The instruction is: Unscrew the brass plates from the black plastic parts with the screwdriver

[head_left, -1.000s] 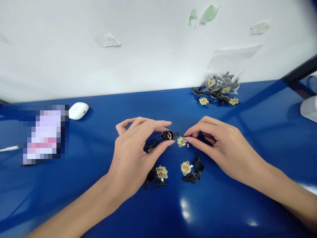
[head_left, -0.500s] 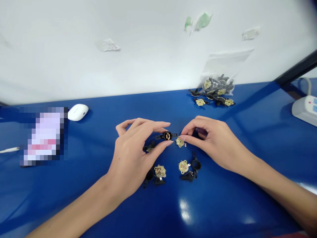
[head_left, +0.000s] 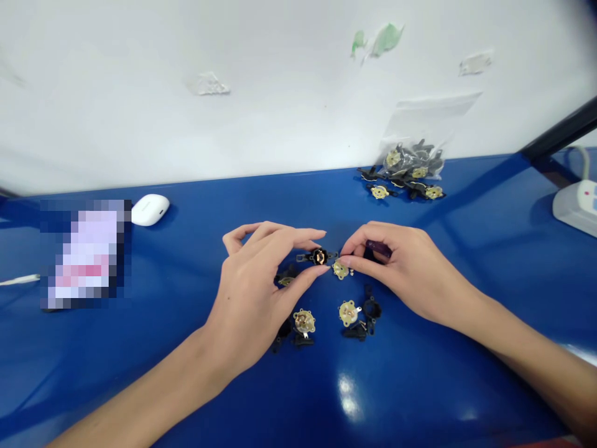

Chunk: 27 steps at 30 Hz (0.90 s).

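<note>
My left hand (head_left: 259, 292) holds a small black plastic housing (head_left: 305, 257) with a copper-coloured contact (head_left: 320, 256) in its centre, thumb below and index finger above. Just to its right, the fingertips of my right hand (head_left: 396, 258) pinch the upper edge of a yellowish disc (head_left: 341, 269) with holed lobes. A dark purple thing (head_left: 379, 249) shows under my right hand's curled fingers; its kind is unclear. Tiny metal bits (head_left: 352, 272) lie beside the disc. Nearer me are two more yellow discs with metal parts, one left (head_left: 304, 321) and one right (head_left: 348, 313).
Black housings (head_left: 372, 308) and small black pieces (head_left: 355, 331) lie around the nearer discs. At the back, a clear plastic bag (head_left: 415, 158) of similar parts leans on the wall, with loose ones before it. A phone (head_left: 88, 255), white earbud case (head_left: 150, 210) and white power strip (head_left: 578, 205) flank the workspace.
The whole view has shifted slightly to the right. Both hands keep nearly the same pose and hold the same parts.
</note>
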Motion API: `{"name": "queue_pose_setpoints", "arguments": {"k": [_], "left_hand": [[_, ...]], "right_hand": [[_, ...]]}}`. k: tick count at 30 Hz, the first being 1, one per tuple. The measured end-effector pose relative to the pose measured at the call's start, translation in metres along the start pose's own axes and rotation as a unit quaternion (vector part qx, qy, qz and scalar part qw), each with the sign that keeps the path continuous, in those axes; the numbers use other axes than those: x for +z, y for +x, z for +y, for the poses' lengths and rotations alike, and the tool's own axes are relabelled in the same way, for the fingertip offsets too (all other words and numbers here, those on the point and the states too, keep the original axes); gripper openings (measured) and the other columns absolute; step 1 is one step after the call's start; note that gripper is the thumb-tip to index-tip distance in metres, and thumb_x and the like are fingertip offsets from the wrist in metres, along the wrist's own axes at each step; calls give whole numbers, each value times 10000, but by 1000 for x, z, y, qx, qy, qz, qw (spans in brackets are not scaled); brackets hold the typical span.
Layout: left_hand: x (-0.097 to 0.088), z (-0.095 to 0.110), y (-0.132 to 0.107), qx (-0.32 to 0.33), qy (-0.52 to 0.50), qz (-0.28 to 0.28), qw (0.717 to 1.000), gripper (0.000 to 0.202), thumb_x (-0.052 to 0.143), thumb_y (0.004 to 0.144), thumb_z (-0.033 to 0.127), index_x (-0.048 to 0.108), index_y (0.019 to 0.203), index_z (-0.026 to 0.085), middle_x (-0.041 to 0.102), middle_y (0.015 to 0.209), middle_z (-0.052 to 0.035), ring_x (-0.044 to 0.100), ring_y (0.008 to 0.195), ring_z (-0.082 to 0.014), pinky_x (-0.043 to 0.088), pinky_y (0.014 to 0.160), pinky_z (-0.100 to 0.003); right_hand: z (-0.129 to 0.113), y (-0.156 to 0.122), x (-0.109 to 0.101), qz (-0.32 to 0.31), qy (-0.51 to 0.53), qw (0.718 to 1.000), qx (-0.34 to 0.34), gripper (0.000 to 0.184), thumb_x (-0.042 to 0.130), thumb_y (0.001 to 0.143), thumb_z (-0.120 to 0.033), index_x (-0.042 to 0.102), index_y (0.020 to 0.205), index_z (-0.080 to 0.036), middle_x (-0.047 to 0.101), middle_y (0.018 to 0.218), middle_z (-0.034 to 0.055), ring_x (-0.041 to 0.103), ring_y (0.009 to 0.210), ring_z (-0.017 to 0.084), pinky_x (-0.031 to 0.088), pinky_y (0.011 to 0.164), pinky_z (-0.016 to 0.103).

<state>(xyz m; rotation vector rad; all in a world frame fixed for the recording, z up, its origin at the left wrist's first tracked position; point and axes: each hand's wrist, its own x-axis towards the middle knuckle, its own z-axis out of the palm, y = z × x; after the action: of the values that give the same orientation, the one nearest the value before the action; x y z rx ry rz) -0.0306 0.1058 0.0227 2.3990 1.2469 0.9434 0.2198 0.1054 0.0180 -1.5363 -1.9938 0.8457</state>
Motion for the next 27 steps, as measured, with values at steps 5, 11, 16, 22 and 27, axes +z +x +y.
{"name": "queue_pose_setpoints", "arguments": {"k": [5,11,16,22,27], "left_hand": [[1,0,0,5,0,-8,1000,347,871,1026,236,706,1319,319,883,1155,42,798,1123,-230,417,1151,-471],[3,-2,-2,9,-16,-19,1000,379,872,1029,244,692,1355,312,885,1140,75,821,1074,-179,406,1200,-423],[4,-4,-2,5,-16,-30,999,403,884,1019,237,690,1364,313,880,1152,84,814,1092,-161,392,1209,-404],[3,-4,-2,11,-23,-33,999,417,875,1025,228,681,1384,313,878,1164,78,806,1113,-167,390,1207,-408],[3,-4,-3,10,-22,-35,999,404,872,1026,230,686,1376,308,878,1152,72,809,1108,-177,391,1200,-414]], "right_hand": [[0,0,-1,1,-6,1000,-6,147,773,1052,-362,766,939,-269,749,882,-21,567,711,163,396,652,346],[3,-1,-2,-1,4,1000,-5,137,773,1049,-347,767,932,-277,735,892,-31,572,737,157,416,668,336],[4,0,0,-2,8,1000,-6,115,782,1043,-317,762,935,-283,725,889,-42,563,739,153,406,668,332],[4,-1,-1,-3,3,1000,-11,127,777,1054,-307,764,931,-281,719,900,-45,544,732,144,400,667,332],[0,-4,-4,42,8,998,-51,117,767,1073,-325,792,965,-285,695,891,-44,501,693,126,387,617,319]]}}
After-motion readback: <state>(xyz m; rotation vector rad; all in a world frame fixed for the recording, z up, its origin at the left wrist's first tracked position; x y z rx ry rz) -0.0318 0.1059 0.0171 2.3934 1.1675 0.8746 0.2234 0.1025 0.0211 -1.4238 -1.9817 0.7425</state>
